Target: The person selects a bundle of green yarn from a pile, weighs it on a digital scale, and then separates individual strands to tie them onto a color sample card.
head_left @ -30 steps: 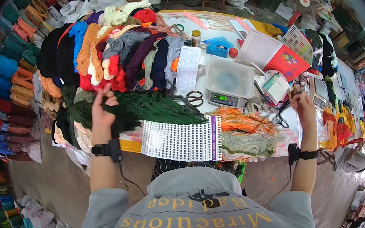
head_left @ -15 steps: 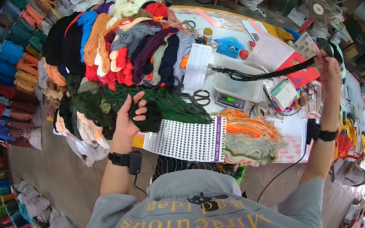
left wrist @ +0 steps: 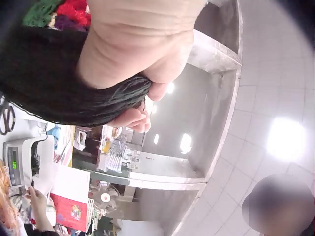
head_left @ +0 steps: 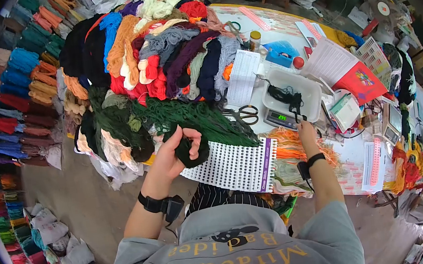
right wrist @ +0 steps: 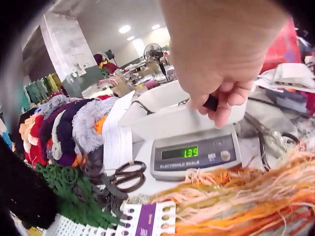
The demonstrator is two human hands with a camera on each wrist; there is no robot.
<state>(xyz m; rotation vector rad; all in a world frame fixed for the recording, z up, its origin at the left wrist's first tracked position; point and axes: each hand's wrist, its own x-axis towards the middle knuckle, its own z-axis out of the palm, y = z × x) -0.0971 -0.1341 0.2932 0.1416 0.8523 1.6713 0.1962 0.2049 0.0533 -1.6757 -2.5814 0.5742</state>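
My left hand [head_left: 171, 150] grips a thick black hank of yarn [left wrist: 49, 78], its fingers curled round it, above the left end of a punched white card [head_left: 221, 170]. At the front edge of a clear plastic tub [head_left: 314, 111], my right hand [head_left: 307, 135] pinches the end of a thin bundle of black yarn [head_left: 283, 94]. The rest of that bundle lies in the tub. Underneath stands an electronic scale [right wrist: 197, 157] with green lit digits. In the right wrist view a short black piece [right wrist: 211, 102] shows between the right thumb and fingers.
Dark green yarn [head_left: 193, 115] spreads between the left hand and a heap of coloured hanks [head_left: 154, 49]. Black-handled scissors [head_left: 249, 114] lie left of the scale. Orange yarn [head_left: 290, 146] lies in front of it, with a red booklet [head_left: 361, 82] to the right.
My right hand swept far right with the black bundle stretched over the tub, then came back to the tub's front, lowering the bundle inside. My left hand moved right. The scale's digits changed.
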